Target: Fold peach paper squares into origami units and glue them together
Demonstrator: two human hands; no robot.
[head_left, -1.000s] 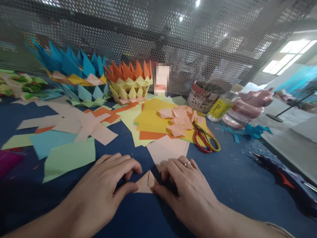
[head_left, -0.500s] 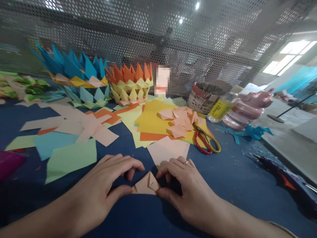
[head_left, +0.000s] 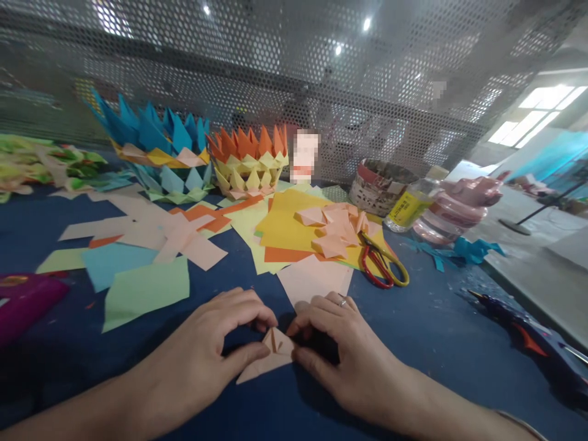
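A small folded piece of pale pink paper (head_left: 271, 358) lies on the blue table between my two hands, its peak pointing away from me. My left hand (head_left: 229, 340) has its thumb on the paper's left part and its index fingertip near the peak, fingers curled. My right hand (head_left: 328, 337), with a ring on one finger, pinches the right corner between thumb and index finger. Just beyond my hands is a flat sheet of pale pink paper (head_left: 316, 278), partly covered by my right fingers.
Scissors (head_left: 383, 263) and folded pink pieces (head_left: 335, 229) lie on yellow sheets (head_left: 280, 217). Behind stand an orange-and-yellow paper basket (head_left: 248, 165) and a blue one (head_left: 160, 153). A bottle (head_left: 408, 205) and a glue gun (head_left: 523, 337) are at the right, loose papers (head_left: 147, 291) at the left.
My left thumb has moved right, from the paper's left corner further in onto it, and that left corner now sticks out toward me. The view has shifted slightly left.
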